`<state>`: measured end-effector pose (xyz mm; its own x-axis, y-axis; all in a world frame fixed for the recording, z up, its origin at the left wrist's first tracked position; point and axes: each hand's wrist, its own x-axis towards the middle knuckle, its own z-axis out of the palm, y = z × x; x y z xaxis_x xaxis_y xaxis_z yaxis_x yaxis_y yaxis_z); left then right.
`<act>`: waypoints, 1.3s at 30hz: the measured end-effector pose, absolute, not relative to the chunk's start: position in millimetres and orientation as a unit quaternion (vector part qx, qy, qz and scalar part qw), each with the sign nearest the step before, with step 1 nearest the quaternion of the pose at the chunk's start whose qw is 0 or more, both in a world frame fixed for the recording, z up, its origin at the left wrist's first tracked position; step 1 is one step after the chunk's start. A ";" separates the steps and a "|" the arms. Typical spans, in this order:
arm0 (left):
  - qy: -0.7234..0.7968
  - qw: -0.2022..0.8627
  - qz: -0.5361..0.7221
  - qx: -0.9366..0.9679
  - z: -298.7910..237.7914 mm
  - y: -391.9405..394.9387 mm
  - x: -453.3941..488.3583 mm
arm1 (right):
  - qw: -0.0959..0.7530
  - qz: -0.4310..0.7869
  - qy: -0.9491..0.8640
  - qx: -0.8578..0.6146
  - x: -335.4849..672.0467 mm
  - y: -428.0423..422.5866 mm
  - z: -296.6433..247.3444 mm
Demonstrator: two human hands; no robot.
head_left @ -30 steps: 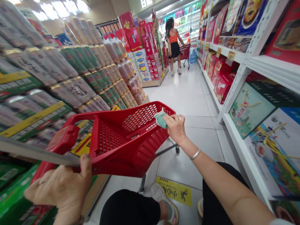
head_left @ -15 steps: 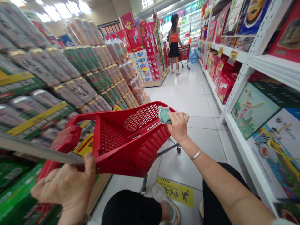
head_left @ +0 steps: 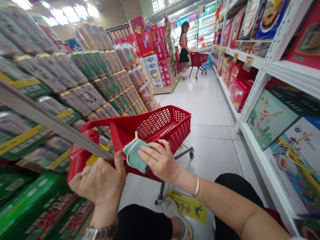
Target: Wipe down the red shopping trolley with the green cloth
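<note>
In a supermarket aisle, beside a red shopping cart (head_left: 176, 132): the left hand (head_left: 101, 181) clamped around a pale bar (head_left: 72, 130) over the cart's handle end, thumb at the bar's visible tip; impossible to tell, any hold on the cart's own handle beneath. Closed over a folded green cloth (head_left: 137, 158) with a white cord (head_left: 137, 135), the right hand (head_left: 161, 161), thumb out of sight, at the near rim of the cart's basket and just beside the left thumb. Possible from here, a snag of the cord in the basket's holes, from too low a pass along the rim. Another risk, a roll or swing of the cart on its casters, from hard pushing without a firm hold. Also conceivable, a knock against the stacked cans (head_left: 82, 96) beyond the cart, from a careless turn of the bar. Near the cart's rear caster (head_left: 159, 201), a shoe (head_left: 170, 206) beside a yellow floor sign (head_left: 192, 209); a bumped foot quite plausible there, from any backward roll.
</note>
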<state>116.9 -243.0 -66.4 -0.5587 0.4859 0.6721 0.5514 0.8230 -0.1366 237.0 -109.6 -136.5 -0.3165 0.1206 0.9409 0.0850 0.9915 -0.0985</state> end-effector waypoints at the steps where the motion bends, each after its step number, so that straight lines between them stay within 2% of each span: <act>1: -0.883 0.363 -0.038 -0.295 -65.2 -239.6 119.6 | 0.577 0.012 -0.814 -0.068 236.0 -107.2 -139.6; 5: -0.890 0.335 -0.016 -0.308 -56.4 -228.6 127.2 | 0.547 0.000 -0.828 -0.125 237.5 -76.5 -161.4; 13: -0.886 0.247 0.000 -0.394 -31.6 -234.6 128.0 | 0.443 0.004 -0.821 -0.361 274.7 17.1 -201.0; 17: -0.869 0.206 -0.099 -0.439 -21.9 -254.0 105.2 | 0.450 0.060 -0.779 -0.432 288.4 30.7 -198.0; 20: -0.837 0.192 -0.119 -0.498 -19.5 -270.1 79.4 | 0.481 0.083 -0.776 -0.400 287.8 21.4 -185.8; 24: -0.814 0.206 -0.128 -0.527 -25.8 -279.2 56.3 | 0.540 0.075 -0.788 -0.286 276.6 -12.2 -162.2; 30: -0.803 0.246 -0.143 -0.524 -35.4 -269.3 63.6 | 0.592 0.035 -0.794 -0.138 244.2 -78.7 -139.2; 35: -0.796 0.278 -0.123 -0.523 -36.1 -262.4 76.4 | 0.608 -0.024 -0.786 -0.104 226.8 -106.2 -159.2; 39: -0.804 0.289 -0.098 -0.510 -37.6 -255.0 80.8 | 0.584 -0.051 -0.806 -0.087 230.4 -103.7 -195.4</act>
<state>80.8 -255.0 -37.6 -0.3128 0.7636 0.5649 0.8766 0.4610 -0.1378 230.4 -103.7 -195.4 -0.3035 0.0808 0.9494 0.2009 0.9794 -0.0192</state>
